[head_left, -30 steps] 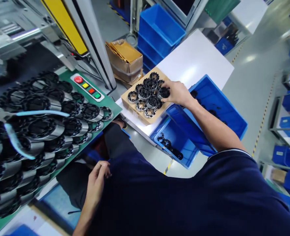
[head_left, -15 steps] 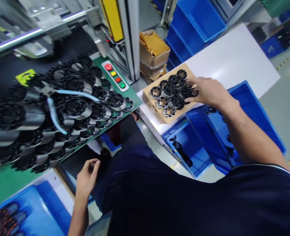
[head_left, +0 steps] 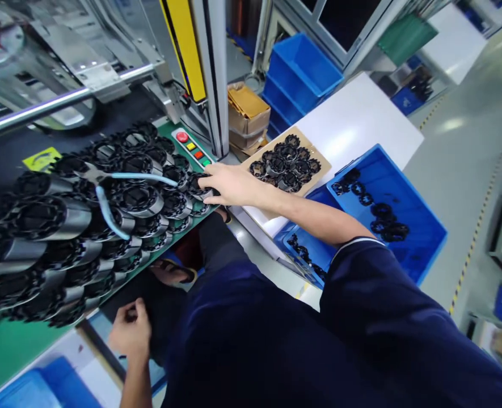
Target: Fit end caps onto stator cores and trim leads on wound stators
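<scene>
- While the person's arm stretches across the body, the right hand (head_left: 229, 184) rests on the green bench (head_left: 4, 345), just below the button panel (head_left: 192, 148).
- Its fingers (head_left: 210, 175) are bent and set close together, narrowly closed over the rim of one toothed ring (head_left: 197, 187), a black part with a steel sleeve.
- That ring sits at the bench's edge, just below and slightly left of the button panel, touching the outermost of the massed rings (head_left: 63, 226), which fill the bench left of the panel.
- Blue-handled pliers (head_left: 118, 190) lie on top of those rings, well to the left of the panel.
- Far below and left of the panel, under the bench's edge, the left hand (head_left: 130, 334) has its fingers curled in against the thumb; whether anything sits between them cannot be told.
- Four caps show on the panel: red, yellow, orange-red and green. No lettering on it can be read.
- Left of the panel a yellow sticker (head_left: 42, 159) carries a dark mark too blurred to read.
- Right of the panel a cardboard sheet (head_left: 319, 164) on the white table (head_left: 361, 119) carries more rings of the same kind.
- Further right and lower, a blue bin (head_left: 421, 226) holds a few dark parts.
- No brand or label is legible anywhere.
</scene>
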Tool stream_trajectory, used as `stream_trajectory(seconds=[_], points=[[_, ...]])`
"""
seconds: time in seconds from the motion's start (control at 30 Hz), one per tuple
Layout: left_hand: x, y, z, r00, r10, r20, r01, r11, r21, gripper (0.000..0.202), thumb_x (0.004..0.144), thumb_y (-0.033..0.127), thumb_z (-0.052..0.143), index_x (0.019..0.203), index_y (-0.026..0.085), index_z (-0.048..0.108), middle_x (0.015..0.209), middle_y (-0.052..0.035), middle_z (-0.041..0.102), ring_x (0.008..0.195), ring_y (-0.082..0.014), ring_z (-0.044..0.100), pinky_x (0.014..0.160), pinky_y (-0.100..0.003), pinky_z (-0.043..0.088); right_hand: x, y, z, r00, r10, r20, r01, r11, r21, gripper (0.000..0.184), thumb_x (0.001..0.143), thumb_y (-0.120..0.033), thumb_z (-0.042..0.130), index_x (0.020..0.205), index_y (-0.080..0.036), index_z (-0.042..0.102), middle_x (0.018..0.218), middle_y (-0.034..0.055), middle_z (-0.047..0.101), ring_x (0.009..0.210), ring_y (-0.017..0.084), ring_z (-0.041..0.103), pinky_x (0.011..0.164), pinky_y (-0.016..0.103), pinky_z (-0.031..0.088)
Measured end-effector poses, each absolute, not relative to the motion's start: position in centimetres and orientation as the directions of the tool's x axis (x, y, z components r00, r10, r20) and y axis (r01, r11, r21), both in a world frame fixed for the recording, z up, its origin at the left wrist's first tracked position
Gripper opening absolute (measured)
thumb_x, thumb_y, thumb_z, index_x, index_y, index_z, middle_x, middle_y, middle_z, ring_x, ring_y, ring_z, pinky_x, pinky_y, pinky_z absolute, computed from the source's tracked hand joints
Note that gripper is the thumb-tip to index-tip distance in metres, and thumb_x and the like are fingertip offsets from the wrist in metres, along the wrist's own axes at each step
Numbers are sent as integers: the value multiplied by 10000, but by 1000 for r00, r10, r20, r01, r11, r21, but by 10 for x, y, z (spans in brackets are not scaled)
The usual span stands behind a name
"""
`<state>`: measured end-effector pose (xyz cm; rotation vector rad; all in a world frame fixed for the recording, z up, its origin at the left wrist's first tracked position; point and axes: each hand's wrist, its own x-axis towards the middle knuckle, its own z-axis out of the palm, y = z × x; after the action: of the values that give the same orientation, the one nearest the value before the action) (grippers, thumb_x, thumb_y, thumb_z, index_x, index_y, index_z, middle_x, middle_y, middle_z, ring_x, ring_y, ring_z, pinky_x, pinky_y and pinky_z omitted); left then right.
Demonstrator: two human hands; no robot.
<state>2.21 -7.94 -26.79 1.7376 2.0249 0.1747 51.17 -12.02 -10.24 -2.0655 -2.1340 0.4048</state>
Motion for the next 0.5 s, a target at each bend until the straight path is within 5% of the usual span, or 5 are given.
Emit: stream_trajectory(seconds=[0.17,0.33,0.5], points=[[2,-79,-278,-135,960,-244,878,230,420,310,871,591,645,897,286,598,765,-29,558,786,-307,568,874,-449,442,532,-142,-81,-18,999,30,953,26,-303,387,1155,-590,809,1261,-221,864,1464,153,770,1359,332,692,1185,491,574],[-6,-82,-283,-195,944,-266,840,300,452,259,918,541,648,921,288,593,785,-27,562,905,-341,645,1034,-514,539,562,-196,-68,52,961,272,865,93,-493,560,1085,-793,822,1036,-236,851,1707,146,687,1433,360,714,1243,574,581],[32,-90,-259,-115,889,-444,737,376,562,219,974,471,694,999,259,642,958,-97,684,1177,-413,705,1299,-665,469,530,-240,-85,14,976,216,833,108,-543,411,1107,-653,844,1041,-261,741,1506,149,813,1308,365,764,1119,560,630]])
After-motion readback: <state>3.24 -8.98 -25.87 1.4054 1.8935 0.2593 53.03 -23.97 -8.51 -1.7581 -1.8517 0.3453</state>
